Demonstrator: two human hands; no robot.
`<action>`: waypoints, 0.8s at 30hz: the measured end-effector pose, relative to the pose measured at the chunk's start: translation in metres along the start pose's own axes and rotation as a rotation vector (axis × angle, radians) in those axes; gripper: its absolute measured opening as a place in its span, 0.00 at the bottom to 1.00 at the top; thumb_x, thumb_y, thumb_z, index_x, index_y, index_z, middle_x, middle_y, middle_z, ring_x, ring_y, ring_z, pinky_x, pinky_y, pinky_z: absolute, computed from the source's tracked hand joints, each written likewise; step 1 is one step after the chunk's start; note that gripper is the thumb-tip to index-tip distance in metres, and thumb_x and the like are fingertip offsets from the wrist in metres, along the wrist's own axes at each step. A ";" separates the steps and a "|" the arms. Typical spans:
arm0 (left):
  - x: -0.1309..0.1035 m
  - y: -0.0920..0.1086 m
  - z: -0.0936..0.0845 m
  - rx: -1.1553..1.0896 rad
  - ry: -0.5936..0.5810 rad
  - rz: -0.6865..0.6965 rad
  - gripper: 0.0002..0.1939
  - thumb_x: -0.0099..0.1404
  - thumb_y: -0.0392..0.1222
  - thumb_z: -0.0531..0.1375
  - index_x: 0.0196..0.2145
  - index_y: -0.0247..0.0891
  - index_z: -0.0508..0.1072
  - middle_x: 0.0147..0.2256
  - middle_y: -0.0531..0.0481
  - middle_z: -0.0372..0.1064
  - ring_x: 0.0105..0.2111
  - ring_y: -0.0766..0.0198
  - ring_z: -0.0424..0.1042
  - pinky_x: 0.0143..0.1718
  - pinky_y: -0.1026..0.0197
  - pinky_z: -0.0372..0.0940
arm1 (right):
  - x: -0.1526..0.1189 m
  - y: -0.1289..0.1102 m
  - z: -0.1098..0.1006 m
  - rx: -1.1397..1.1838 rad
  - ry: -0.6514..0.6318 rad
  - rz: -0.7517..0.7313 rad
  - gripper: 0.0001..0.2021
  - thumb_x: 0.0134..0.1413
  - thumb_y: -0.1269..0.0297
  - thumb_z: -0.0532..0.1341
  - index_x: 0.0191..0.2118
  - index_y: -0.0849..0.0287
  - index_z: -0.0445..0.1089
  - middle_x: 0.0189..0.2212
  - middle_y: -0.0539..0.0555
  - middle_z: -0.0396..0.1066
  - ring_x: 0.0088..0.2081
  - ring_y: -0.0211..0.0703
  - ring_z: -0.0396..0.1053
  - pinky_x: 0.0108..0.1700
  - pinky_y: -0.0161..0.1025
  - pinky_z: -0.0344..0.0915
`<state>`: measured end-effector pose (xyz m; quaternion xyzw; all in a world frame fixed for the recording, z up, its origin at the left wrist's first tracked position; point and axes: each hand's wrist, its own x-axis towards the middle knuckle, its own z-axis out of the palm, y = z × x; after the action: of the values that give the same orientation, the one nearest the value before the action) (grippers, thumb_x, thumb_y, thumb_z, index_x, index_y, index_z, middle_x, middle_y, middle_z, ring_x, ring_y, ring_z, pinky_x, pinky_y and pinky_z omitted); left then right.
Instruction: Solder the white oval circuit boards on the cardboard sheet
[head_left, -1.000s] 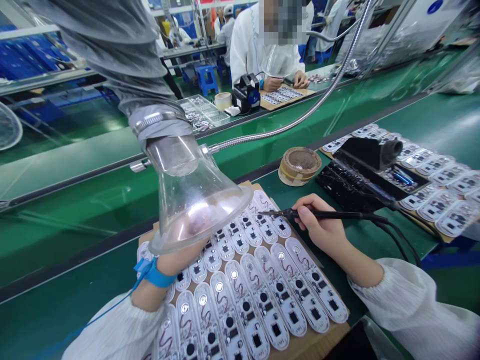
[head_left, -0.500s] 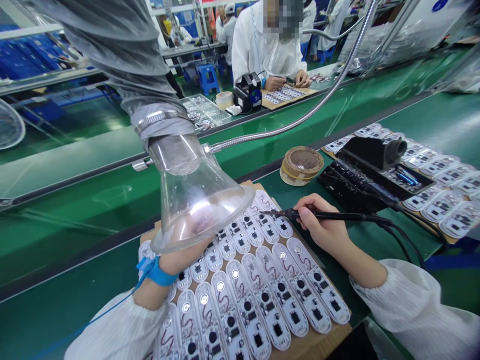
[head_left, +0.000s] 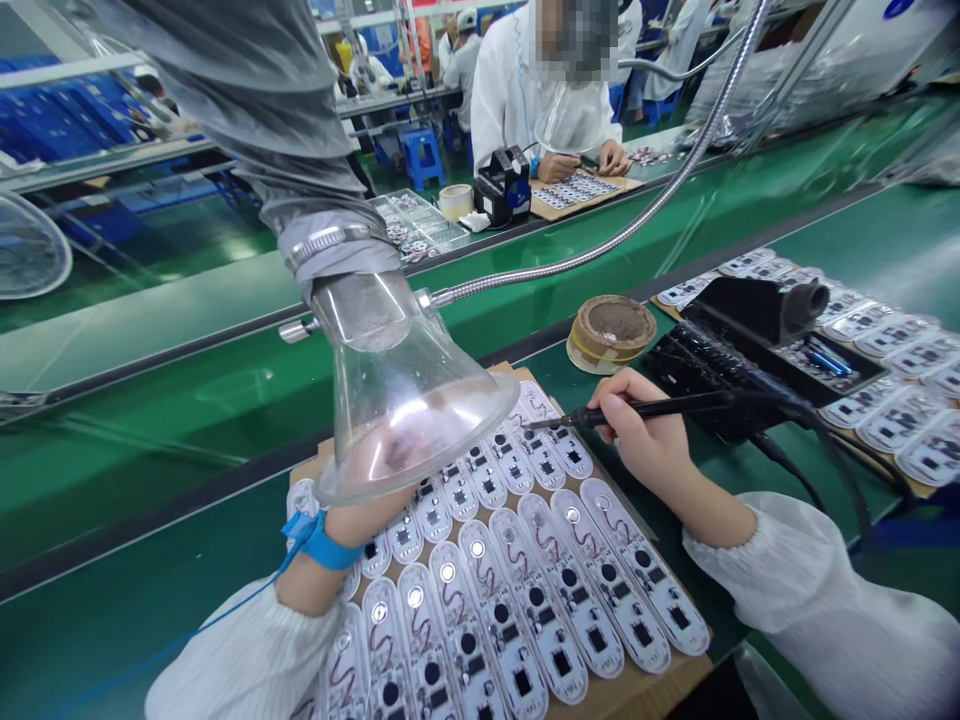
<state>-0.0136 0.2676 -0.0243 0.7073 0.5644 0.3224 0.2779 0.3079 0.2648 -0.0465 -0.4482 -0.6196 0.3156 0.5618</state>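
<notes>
My right hand (head_left: 641, 425) grips a black soldering iron (head_left: 660, 407) like a pen, its thin tip over the upper row of white oval circuit units (head_left: 600, 590). These units lie in two rows on a cardboard sheet (head_left: 637, 690), each with a small wire and black parts. My left hand (head_left: 405, 445), with a blue strap (head_left: 324, 541) at the wrist, is over the upper row. It shows only blurred through the clear fume funnel (head_left: 420, 400), so its fingers cannot be made out.
A round tin (head_left: 611, 333) stands behind the cardboard. To the right are a black iron holder (head_left: 757, 305) and another board of units (head_left: 892, 330). A flexible metal tube (head_left: 585, 255) arches across. Opposite, a person (head_left: 502, 90) works at a board.
The whole view has shifted slightly, moving the scene a little right. My right hand has moved slightly left relative to the units, and the iron's handle and cable now tilt higher.
</notes>
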 end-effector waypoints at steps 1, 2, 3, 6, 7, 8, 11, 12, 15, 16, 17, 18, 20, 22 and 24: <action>0.000 -0.001 0.000 -0.002 -0.001 0.010 0.20 0.66 0.52 0.58 0.46 0.35 0.77 0.40 0.42 0.80 0.41 0.51 0.79 0.45 0.50 0.78 | -0.002 0.004 0.000 -0.007 -0.013 -0.006 0.11 0.70 0.58 0.59 0.34 0.53 0.69 0.25 0.47 0.64 0.21 0.36 0.61 0.23 0.37 0.56; 0.000 -0.002 0.000 -0.002 -0.003 0.017 0.20 0.66 0.53 0.58 0.47 0.35 0.77 0.41 0.41 0.80 0.42 0.51 0.79 0.46 0.50 0.77 | -0.003 0.007 0.000 -0.018 -0.023 -0.012 0.11 0.71 0.59 0.59 0.34 0.53 0.69 0.26 0.48 0.65 0.22 0.36 0.61 0.24 0.38 0.57; 0.000 -0.003 0.000 -0.003 -0.006 0.019 0.20 0.65 0.52 0.58 0.47 0.36 0.77 0.42 0.42 0.80 0.43 0.52 0.80 0.47 0.50 0.77 | -0.005 0.009 -0.001 -0.032 -0.033 -0.020 0.10 0.71 0.59 0.59 0.35 0.53 0.69 0.26 0.48 0.65 0.23 0.36 0.62 0.25 0.38 0.57; 0.000 -0.002 0.000 -0.004 -0.025 0.007 0.18 0.66 0.52 0.58 0.43 0.36 0.77 0.41 0.43 0.80 0.41 0.54 0.80 0.46 0.52 0.78 | -0.007 0.010 -0.003 -0.068 -0.059 -0.042 0.10 0.71 0.59 0.59 0.36 0.53 0.70 0.28 0.49 0.67 0.24 0.37 0.63 0.26 0.38 0.59; 0.000 -0.002 0.000 -0.003 -0.024 0.009 0.17 0.66 0.52 0.58 0.42 0.36 0.77 0.40 0.43 0.80 0.40 0.55 0.80 0.45 0.53 0.78 | -0.007 0.009 -0.003 -0.077 -0.070 -0.049 0.09 0.71 0.59 0.59 0.36 0.53 0.70 0.28 0.49 0.67 0.25 0.37 0.64 0.27 0.38 0.59; 0.000 -0.002 0.000 -0.001 -0.017 0.017 0.16 0.66 0.52 0.58 0.41 0.36 0.77 0.40 0.44 0.80 0.39 0.56 0.80 0.44 0.54 0.78 | -0.007 0.009 -0.003 -0.086 -0.080 -0.054 0.09 0.71 0.59 0.59 0.37 0.53 0.70 0.28 0.49 0.67 0.25 0.37 0.64 0.27 0.38 0.59; -0.001 -0.006 0.002 0.013 0.012 0.054 0.15 0.67 0.50 0.58 0.41 0.35 0.77 0.39 0.43 0.80 0.37 0.58 0.80 0.42 0.56 0.79 | -0.006 0.006 -0.002 -0.119 -0.108 -0.068 0.08 0.71 0.61 0.58 0.37 0.53 0.70 0.28 0.48 0.67 0.25 0.36 0.64 0.28 0.38 0.59; -0.001 -0.009 0.003 0.013 0.014 0.062 0.15 0.68 0.50 0.58 0.42 0.35 0.77 0.40 0.43 0.79 0.38 0.58 0.80 0.42 0.57 0.79 | -0.006 0.006 -0.001 -0.129 -0.117 -0.073 0.08 0.71 0.61 0.58 0.37 0.53 0.70 0.27 0.48 0.67 0.24 0.36 0.63 0.28 0.38 0.59; -0.002 -0.016 0.005 0.007 -0.008 0.080 0.17 0.69 0.49 0.59 0.48 0.36 0.76 0.44 0.43 0.79 0.42 0.57 0.80 0.46 0.55 0.79 | -0.006 0.003 -0.001 -0.148 -0.129 -0.095 0.08 0.71 0.62 0.58 0.37 0.53 0.69 0.26 0.47 0.67 0.24 0.35 0.63 0.27 0.37 0.59; -0.002 -0.017 0.005 0.010 -0.013 0.090 0.17 0.69 0.49 0.60 0.49 0.36 0.76 0.45 0.43 0.79 0.43 0.57 0.80 0.47 0.55 0.78 | -0.006 0.003 -0.001 -0.155 -0.130 -0.102 0.08 0.71 0.63 0.58 0.37 0.53 0.69 0.26 0.47 0.66 0.24 0.35 0.63 0.27 0.37 0.59; -0.002 -0.018 0.005 0.015 -0.017 0.103 0.17 0.69 0.49 0.60 0.50 0.37 0.76 0.45 0.43 0.79 0.43 0.57 0.80 0.48 0.54 0.78 | -0.005 0.003 -0.001 -0.164 -0.130 -0.108 0.08 0.71 0.63 0.58 0.37 0.53 0.69 0.26 0.47 0.66 0.24 0.35 0.63 0.27 0.37 0.59; -0.001 -0.017 0.005 0.019 -0.018 0.117 0.17 0.69 0.49 0.60 0.50 0.37 0.76 0.46 0.43 0.79 0.44 0.57 0.80 0.48 0.54 0.78 | -0.005 0.002 -0.002 -0.172 -0.128 -0.113 0.08 0.71 0.63 0.58 0.37 0.53 0.69 0.26 0.47 0.66 0.24 0.35 0.63 0.27 0.37 0.59; -0.001 -0.016 0.004 0.022 -0.025 0.144 0.16 0.70 0.48 0.59 0.49 0.37 0.76 0.46 0.43 0.78 0.44 0.57 0.79 0.47 0.54 0.78 | -0.005 0.002 -0.002 -0.183 -0.127 -0.115 0.08 0.71 0.63 0.59 0.36 0.53 0.69 0.26 0.47 0.67 0.24 0.36 0.63 0.27 0.37 0.59; -0.002 -0.015 0.004 0.007 -0.035 0.144 0.15 0.70 0.48 0.59 0.49 0.38 0.76 0.46 0.43 0.78 0.45 0.57 0.79 0.48 0.55 0.78 | -0.004 0.003 -0.002 -0.181 -0.123 -0.109 0.08 0.71 0.62 0.59 0.36 0.53 0.69 0.26 0.47 0.67 0.24 0.36 0.63 0.27 0.37 0.59; -0.003 -0.017 0.005 -0.016 -0.022 0.106 0.15 0.70 0.50 0.59 0.48 0.38 0.76 0.46 0.44 0.79 0.44 0.57 0.80 0.48 0.54 0.78 | -0.004 0.003 -0.001 -0.144 -0.095 -0.092 0.09 0.71 0.60 0.59 0.36 0.53 0.70 0.27 0.48 0.67 0.23 0.36 0.63 0.26 0.37 0.59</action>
<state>-0.0207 0.2677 -0.0414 0.7376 0.5204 0.3332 0.2723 0.3095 0.2618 -0.0506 -0.4431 -0.6866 0.2650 0.5119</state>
